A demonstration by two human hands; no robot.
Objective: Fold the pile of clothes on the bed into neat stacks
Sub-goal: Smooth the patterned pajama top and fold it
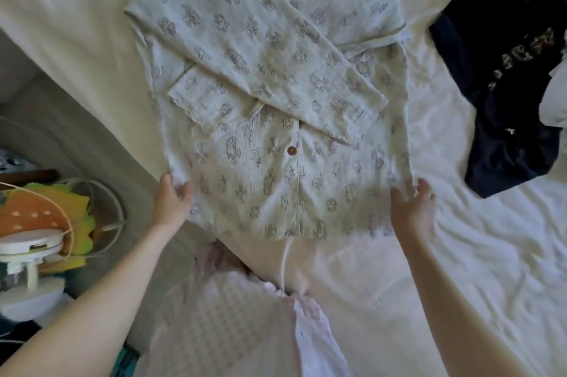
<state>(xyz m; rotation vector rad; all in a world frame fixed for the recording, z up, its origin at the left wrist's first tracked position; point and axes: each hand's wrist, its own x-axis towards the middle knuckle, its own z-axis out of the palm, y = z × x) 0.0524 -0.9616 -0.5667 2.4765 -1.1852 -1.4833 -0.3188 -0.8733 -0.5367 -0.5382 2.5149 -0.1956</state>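
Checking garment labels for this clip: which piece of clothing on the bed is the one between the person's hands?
The pale printed button-up shirt, spread flat with sleeves folded across. The dark navy garment lies crumpled far right, untouched by either hand.

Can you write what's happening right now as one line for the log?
step: folding pajama shirt | sleeves: crossed over front | left hand: at hem corner | right hand: at other corner | waiting: navy garment

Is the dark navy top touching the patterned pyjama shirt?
Apart. The head view shows bare white sheet between the navy top and the pyjama shirt.

A home bedroom – rumpled white bed sheet (460, 254), pyjama shirt (276, 85)
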